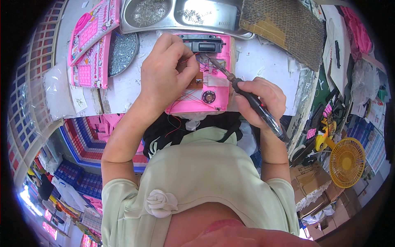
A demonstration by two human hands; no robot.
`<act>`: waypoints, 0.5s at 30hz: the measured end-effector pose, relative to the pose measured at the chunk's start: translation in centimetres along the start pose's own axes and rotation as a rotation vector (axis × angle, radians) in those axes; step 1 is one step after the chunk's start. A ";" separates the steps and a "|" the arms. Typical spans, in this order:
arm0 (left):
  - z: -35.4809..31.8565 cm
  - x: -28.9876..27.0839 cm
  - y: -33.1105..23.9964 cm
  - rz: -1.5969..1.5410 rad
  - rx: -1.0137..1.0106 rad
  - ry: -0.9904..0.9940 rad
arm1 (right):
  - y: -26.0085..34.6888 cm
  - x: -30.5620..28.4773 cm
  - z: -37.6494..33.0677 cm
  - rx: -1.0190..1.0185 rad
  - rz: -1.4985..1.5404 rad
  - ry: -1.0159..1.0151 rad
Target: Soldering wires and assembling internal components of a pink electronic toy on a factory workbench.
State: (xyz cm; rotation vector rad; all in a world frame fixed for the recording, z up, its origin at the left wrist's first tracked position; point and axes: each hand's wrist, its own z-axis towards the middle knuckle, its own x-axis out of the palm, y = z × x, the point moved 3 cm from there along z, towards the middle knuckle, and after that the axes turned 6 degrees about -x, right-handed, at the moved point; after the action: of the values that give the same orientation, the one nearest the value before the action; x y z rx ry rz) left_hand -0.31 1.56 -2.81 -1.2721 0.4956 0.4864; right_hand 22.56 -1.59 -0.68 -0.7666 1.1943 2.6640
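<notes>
An open pink plastic toy housing lies on the white workbench in front of me, with a brown circuit board, thin red wires and a small round speaker inside. My left hand rests on the housing's left side and pinches the wires by the board. My right hand grips a black-handled soldering iron like a pen. Its metal tip reaches up-left into the housing near the black part at the top.
A metal double tray with small screws stands at the back. A round dish of screws and pink toy panels lie at left. Brown mesh-covered cardboard sits at back right. A yellow fan and cardboard boxes stand at lower right.
</notes>
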 end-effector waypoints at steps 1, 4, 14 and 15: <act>0.0 0.0 0.0 0.010 0.011 -0.009 | 0.0 0.0 0.1 0.001 -0.007 0.013; 0.0 0.1 0.0 0.033 0.038 -0.024 | 0.0 0.0 0.3 0.011 -0.019 0.037; -0.1 0.3 0.1 0.093 0.095 -0.061 | -0.6 0.8 0.8 0.016 -0.009 0.045; -0.1 0.3 0.0 0.099 0.098 -0.060 | -0.6 0.8 0.8 0.015 -0.010 0.053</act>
State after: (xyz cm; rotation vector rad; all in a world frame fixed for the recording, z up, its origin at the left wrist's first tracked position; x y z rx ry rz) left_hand -0.13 1.51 -3.02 -1.1400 0.5273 0.5755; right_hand 21.75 -0.63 -1.04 -0.8441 1.2180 2.6389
